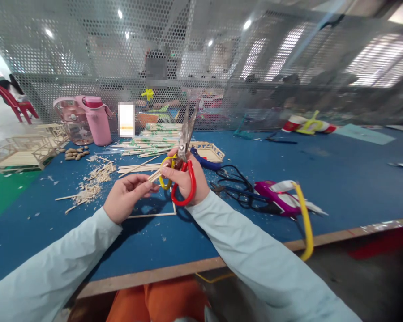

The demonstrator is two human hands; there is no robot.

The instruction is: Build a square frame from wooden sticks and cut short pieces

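Note:
My left hand [127, 195] pinches several short pale wooden sticks [155, 175], whose far ends reach the fingers of my right hand [188, 179]. Held in my right hand are scissors [183, 190] with red and yellow handles, their slightly parted blades pointing up and away. Under my hands, thin sticks [154, 215] form a corner on the blue table [147, 250]. Behind my left hand lie long loose sticks [139, 168], and to its left is a heap of short stick pieces [96, 181].
Left stand a pink bottle [100, 123], peanuts [75, 153] and small stick-built models [27, 152]. Bundled sticks [161, 139] lie behind. On the right are a purple glue gun [278, 197], black cable [237, 183] and yellow strap [305, 219]. A perforated metal screen [114, 58] rises behind.

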